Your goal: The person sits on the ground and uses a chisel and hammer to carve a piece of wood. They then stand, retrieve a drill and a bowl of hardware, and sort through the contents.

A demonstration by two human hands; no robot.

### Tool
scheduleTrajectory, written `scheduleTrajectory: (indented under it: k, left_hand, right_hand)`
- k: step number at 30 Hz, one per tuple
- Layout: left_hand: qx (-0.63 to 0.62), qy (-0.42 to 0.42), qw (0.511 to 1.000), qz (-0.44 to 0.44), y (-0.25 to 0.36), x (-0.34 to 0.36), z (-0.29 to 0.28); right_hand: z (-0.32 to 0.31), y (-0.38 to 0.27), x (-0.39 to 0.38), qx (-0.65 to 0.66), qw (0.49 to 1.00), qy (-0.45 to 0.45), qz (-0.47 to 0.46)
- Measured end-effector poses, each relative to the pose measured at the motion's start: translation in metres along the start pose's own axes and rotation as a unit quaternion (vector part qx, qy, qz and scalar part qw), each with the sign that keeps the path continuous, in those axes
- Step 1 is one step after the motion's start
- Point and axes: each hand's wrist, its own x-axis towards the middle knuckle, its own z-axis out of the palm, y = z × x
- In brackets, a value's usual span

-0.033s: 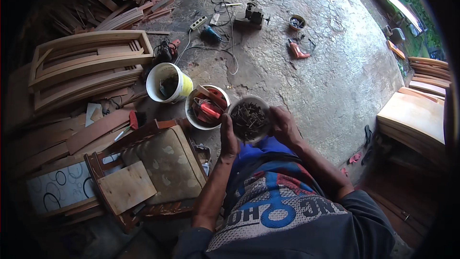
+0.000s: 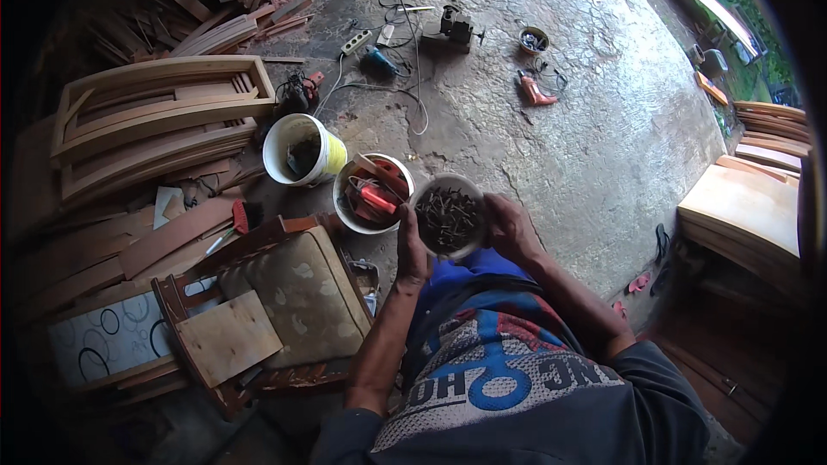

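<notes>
I hold a white round tub (image 2: 448, 217) full of dark nails over my lap, gripped at its rim from both sides. My left hand (image 2: 412, 254) clasps its left edge and my right hand (image 2: 510, 228) its right edge. Just left of the tub, a white bucket (image 2: 372, 194) with red-handled tools stands on the concrete floor. Beyond that is a white and yellow bucket (image 2: 301, 151).
A wooden chair (image 2: 284, 293) with a worn cushion and a loose board sits at my left. Curved wooden frames (image 2: 155, 112) and offcuts pile up further left. Power tools (image 2: 452, 30), an orange drill (image 2: 534, 90) and cables lie ahead. Pale boards (image 2: 749, 207) are stacked at right.
</notes>
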Motion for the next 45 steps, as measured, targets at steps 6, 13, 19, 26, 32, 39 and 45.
scheduleTrajectory:
  k: [6,13,19,26,32,39,45]
  left_hand:
    - [0.172,0.017,0.981,0.088,0.002,-0.007,-0.016]
    - [0.022,0.021,0.999,-0.037,0.001,0.0,-0.022]
    - [0.114,-0.046,0.989,0.083,0.01,-0.008,-0.017]
    - [-0.005,-0.005,0.997,-0.077,0.006,0.003,-0.014]
    - [0.183,-0.008,0.983,0.008,0.027,-0.009,0.004]
    - [0.189,0.016,0.982,-0.021,0.026,0.003,-0.005]
    - [0.085,0.022,0.995,-0.039,0.0,0.009,-0.036]
  right_hand:
    - [0.011,-0.003,-0.008,0.009,0.995,0.068,-0.079]
    - [0.018,0.005,-0.011,-0.042,0.999,0.02,-0.017]
    - [0.022,0.004,-0.025,0.039,0.993,0.089,-0.062]
    - [0.02,0.005,-0.022,0.052,0.99,-0.001,0.132]
    - [0.028,0.015,-0.034,0.07,0.988,0.014,0.138]
    - [0.035,0.014,-0.033,0.095,0.976,0.02,0.196]
    - [0.032,0.013,-0.03,0.11,0.972,0.0,0.209]
